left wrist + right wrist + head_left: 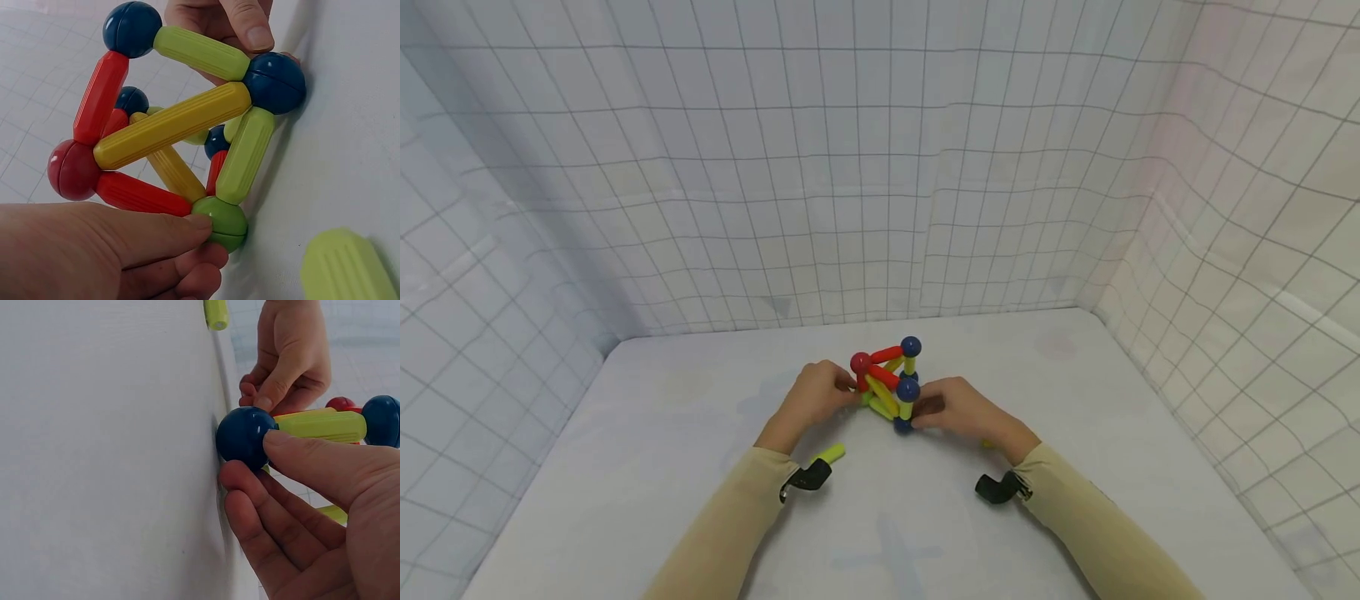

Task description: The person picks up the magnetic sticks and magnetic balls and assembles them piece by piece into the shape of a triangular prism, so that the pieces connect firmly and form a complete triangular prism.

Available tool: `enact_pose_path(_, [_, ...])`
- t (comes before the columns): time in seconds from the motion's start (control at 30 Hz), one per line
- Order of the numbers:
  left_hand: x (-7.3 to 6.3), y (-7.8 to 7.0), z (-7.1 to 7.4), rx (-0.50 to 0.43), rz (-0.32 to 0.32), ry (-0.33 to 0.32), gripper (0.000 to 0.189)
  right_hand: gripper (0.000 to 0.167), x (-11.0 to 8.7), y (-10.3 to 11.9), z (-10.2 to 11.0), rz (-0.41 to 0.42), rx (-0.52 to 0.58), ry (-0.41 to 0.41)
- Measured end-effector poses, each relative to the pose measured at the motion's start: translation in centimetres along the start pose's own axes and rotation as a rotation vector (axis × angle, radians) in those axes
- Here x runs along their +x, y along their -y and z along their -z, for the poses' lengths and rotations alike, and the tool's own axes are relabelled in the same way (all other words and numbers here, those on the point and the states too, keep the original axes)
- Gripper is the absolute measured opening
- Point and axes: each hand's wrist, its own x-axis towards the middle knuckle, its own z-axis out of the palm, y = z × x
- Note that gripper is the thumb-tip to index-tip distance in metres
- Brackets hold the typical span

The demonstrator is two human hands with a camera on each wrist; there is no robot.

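A frame of magnetic rods and balls (883, 377) stands on the table between both hands. My left hand (817, 393) pinches the green ball (222, 222) at a low corner, thumb across its side. My right hand (962, 410) holds a low dark blue ball (244, 439) between thumb and fingers, palm side showing in the right wrist view. Red rods (100, 97) and a long yellow rod (175, 125) meet at a red ball (74, 169). Light green rods (201, 54) link the blue balls, and another runs down to the green one.
A loose light green rod (831, 453) lies by my left wrist. Part of a small yellow piece (988, 443) shows beside the right wrist. White sheets with a grid pattern (865, 183) rise behind the white table (685, 500) and at both sides.
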Motion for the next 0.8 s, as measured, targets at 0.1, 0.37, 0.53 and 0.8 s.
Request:
enact_pose_path(0.1, [0.0,0.0,-0.2,-0.007,0.007,-0.02,0.027,0.021,0.1,0.0,-0.1,0.006,0.002,-0.001])
enact_pose_path(0.37, [0.0,-0.4,-0.3,-0.033,0.027,-0.036,0.021,0.018,0.1,0.4,-0.7,0.061,0.011,0.029])
enact_pose_path(0.53, [0.0,-0.5,-0.4,-0.054,0.039,-0.013,0.029,0.023,0.2,0.8,-1.2,0.094,-0.013,0.041])
enact_pose_path(0.8, [0.2,-0.5,-0.3,-0.06,-0.004,0.08,0.045,0.027,0.0,1.3,-1.2,0.123,-0.032,0.055])
